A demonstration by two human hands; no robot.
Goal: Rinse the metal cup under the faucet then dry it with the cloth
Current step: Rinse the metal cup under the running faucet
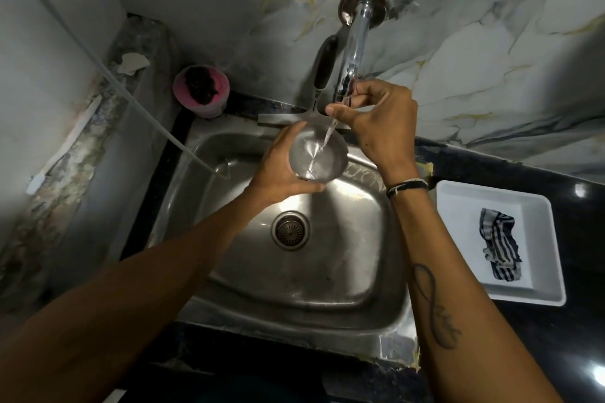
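The metal cup (319, 155) is clamped in the left hand (281, 170), whose grip wraps its side from the left, thumb under the near wall and fingers over the far rim. It is held mouth-up above the steel sink (366, 271), and a thin stream of water (327, 137) falls into it. Just above and right of that grip, the right hand (379, 121) has its fingers pinched together on the tip of the chrome faucet (352, 46), thumb stretched over the cup's rim. Below the left grip lies the drain (290, 230). Well right of both grips, on the black table (579, 180), a white tray (543, 291) holds the striped cloth (499, 245). Far left of the cup stands a pink container (201, 91).
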